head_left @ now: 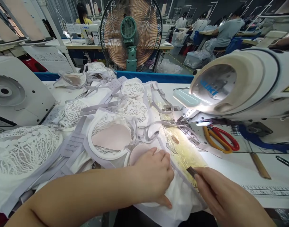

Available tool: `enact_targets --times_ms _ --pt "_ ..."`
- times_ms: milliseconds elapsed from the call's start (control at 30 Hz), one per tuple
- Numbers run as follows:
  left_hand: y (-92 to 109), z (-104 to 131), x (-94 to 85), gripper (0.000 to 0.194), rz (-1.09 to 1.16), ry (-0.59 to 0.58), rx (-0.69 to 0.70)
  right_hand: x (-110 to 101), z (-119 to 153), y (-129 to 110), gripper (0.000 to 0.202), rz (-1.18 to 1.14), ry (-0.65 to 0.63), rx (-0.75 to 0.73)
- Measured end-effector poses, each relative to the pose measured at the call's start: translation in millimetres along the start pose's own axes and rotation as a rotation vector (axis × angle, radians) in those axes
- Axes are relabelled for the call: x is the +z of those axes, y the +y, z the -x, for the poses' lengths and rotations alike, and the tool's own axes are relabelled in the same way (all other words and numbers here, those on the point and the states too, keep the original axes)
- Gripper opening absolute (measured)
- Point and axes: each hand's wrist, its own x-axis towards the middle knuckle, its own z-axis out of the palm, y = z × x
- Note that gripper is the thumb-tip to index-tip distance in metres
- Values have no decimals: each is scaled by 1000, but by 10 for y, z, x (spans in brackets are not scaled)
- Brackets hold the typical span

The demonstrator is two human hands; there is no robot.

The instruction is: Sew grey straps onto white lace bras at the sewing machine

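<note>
A white lace bra [179, 201] with pale lilac edging lies at the table's front edge and hangs partly over it. Across one of its cups reaches my left hand [152, 176], fingers curled into the white fabric. My right hand [220, 189], just right of the bra, pinches a small flat dark metal piece [191, 172] between thumb and forefinger; the rest of it is hidden in the hand. Another bra [111, 137], cup lining facing up, lies beyond my left forearm. A lilac strap [177, 125] runs up to the needle area of the sewing machine [215, 85].
More bras [26, 151] are heaped at left and back. Scissors [217, 138] with orange and red handles lie under the machine head, near a wooden-handled tool [260, 165]. A measuring tape [265, 190] runs along the right. A large fan [131, 34] stands behind the table.
</note>
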Motion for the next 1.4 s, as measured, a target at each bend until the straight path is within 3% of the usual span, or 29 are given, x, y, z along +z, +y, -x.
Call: enact_targets --times_ms 167,333,533,867,1133,1267,1400 --pt "-24 19 -67 89 56 -86 -120 132 7 20 23 -74 0 64" --pt "-42 27 -17 88 105 -40 -110 302 -135 -17 29 -68 82 -2" --pt "-62 37 -80 84 146 -110 -107 393 -311 -70 35 -18 160 -79" --pt "-83 10 -63 77 153 -65 -94 422 -429 -128 35 -29 19 -59" --pt "-66 -21 -75 82 139 -137 -117 263 -274 -46 31 34 -82 -209" --pt "-62 -27 -59 81 142 -130 -119 182 -271 -26 31 40 -79 -222" --pt "-64 -21 -27 80 155 -68 -109 243 -342 -36 29 29 -40 -188"
